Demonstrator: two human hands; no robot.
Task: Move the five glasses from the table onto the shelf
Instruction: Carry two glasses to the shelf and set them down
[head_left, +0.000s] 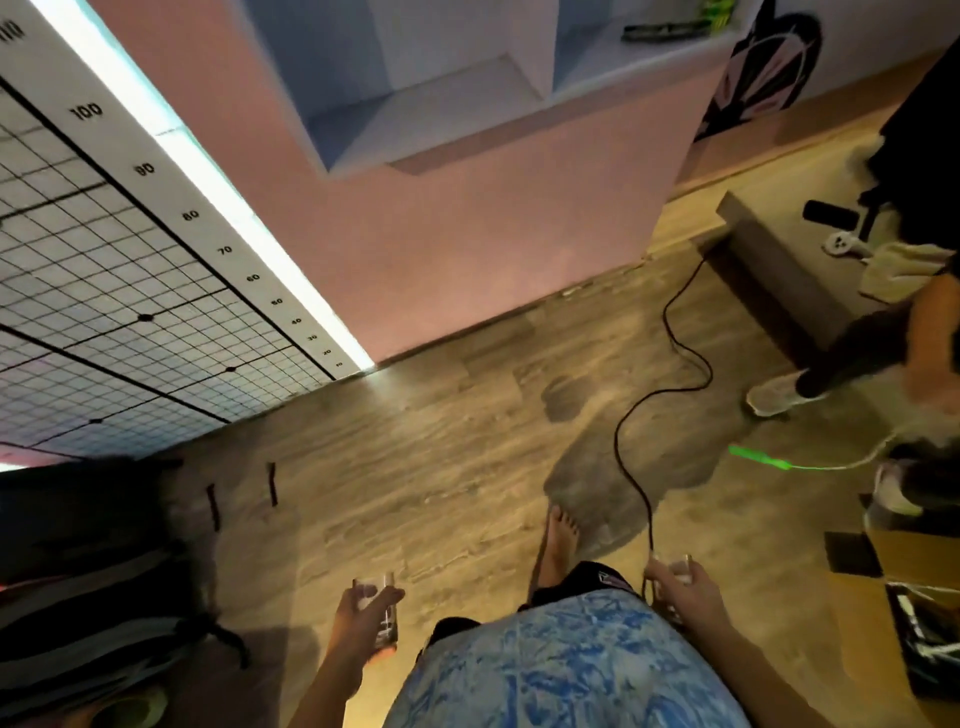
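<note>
I stand on a wooden floor looking down at my body. My left hand (361, 621) holds a clear drinking glass (382, 608) upright at hip height on the left. My right hand (685, 592) grips a second clear glass (672, 574) at the right hip. The shelf (431, 119), a pink unit with pale blue open compartments, rises ahead at the top centre; its lower compartment looks bare. The table is out of view.
A black cable (670, 374) snakes across the floor ahead of my bare foot (563, 535). Another person's legs and shoes (779, 392) stand at the right beside a low grey platform (779, 270). A gridded measuring wall (104, 260) lies left, dark bags (93, 571) bottom left, a cardboard box (914, 571) right.
</note>
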